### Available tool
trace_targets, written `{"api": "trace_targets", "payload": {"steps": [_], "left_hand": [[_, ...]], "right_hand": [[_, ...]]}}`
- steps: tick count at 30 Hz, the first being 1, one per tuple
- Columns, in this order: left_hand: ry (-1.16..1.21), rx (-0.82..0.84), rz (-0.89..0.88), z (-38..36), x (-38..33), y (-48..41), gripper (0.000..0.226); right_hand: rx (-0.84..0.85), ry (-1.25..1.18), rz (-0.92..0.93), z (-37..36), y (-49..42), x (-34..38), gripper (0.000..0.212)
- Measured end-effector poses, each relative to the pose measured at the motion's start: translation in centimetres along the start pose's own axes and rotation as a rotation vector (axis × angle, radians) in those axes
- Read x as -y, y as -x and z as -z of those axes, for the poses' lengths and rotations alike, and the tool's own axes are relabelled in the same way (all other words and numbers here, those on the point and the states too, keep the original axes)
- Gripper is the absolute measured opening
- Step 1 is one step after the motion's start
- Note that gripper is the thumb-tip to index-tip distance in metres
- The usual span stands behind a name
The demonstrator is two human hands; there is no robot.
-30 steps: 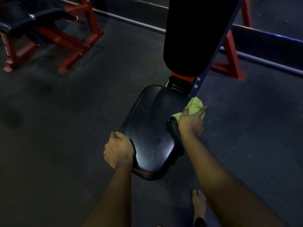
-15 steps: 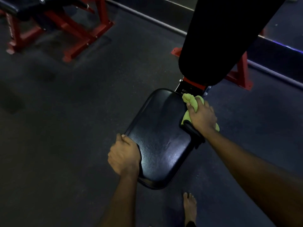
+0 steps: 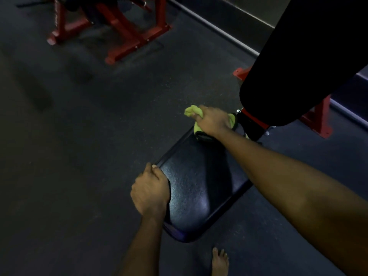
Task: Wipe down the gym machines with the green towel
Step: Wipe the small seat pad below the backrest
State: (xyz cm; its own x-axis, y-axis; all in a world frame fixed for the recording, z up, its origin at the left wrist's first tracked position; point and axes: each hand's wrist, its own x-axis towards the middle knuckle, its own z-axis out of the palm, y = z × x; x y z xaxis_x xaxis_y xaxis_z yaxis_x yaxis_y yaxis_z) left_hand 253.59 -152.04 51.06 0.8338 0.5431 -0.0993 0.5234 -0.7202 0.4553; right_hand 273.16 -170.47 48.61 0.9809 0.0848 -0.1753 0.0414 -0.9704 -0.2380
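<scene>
Both hands are on the black seat [image 3: 199, 188]: the left hand [image 3: 149, 193] curls over its near left edge, gripping it; the right hand [image 3: 214, 121] clutches the bunched green towel [image 3: 192, 112] against the seat's far end, just beside the tilted back pad [image 3: 288, 66]. A bare foot [image 3: 220, 261] stands on the dark floor [image 3: 79, 156]; a red-framed machine [image 3: 119, 36] sits well apart, upper left.
</scene>
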Motion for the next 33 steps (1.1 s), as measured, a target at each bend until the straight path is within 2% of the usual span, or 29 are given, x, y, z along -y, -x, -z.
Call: {"api": "trace_targets", "payload": {"steps": [3,5,9,12,16,19,23,25,27,30,33], "left_hand": [[0.025,-0.011,0.032,0.4,-0.3,0.1,0.028],[0.035,-0.008,0.044,0.4,-0.3,0.1,0.026],[0.044,-0.016,0.054,0.2,-0.1,-0.1,0.026],[0.05,-0.042,0.043,-0.1,0.0,-0.3,0.028],[0.056,-0.041,0.057,-0.4,0.4,-0.5,0.026],[0.099,-0.052,0.069,-0.3,0.6,-0.4,0.023],[0.215,-0.044,0.102,0.3,1.1,0.1,0.021],[0.307,0.003,0.097,0.8,1.9,0.0,0.021],[0.393,0.042,0.085,1.8,3.1,-0.1,0.021],[0.409,0.061,0.028,3.6,4.7,0.3,0.021],[0.428,0.067,0.003,5.3,7.2,1.3,0.024]], "right_hand": [[0.008,0.057,0.231,0.2,0.7,0.0,0.058],[0.038,0.002,0.267,0.8,1.3,-1.8,0.071],[0.249,-0.189,-0.041,1.9,-2.0,-2.5,0.057],[0.361,-0.056,-0.074,2.2,-4.0,-0.5,0.058],[0.333,0.193,0.129,1.4,-3.1,3.0,0.056],[0.281,0.259,0.258,0.8,-1.0,5.5,0.056],[0.223,0.156,0.514,-0.2,3.2,6.7,0.048],[0.211,0.101,0.582,0.4,4.0,5.5,0.051],[0.19,0.171,0.514,1.4,3.4,4.5,0.057],[0.242,0.237,0.264,1.8,2.2,5.5,0.055],[0.268,0.245,0.259,1.0,4.1,9.1,0.053]]}}
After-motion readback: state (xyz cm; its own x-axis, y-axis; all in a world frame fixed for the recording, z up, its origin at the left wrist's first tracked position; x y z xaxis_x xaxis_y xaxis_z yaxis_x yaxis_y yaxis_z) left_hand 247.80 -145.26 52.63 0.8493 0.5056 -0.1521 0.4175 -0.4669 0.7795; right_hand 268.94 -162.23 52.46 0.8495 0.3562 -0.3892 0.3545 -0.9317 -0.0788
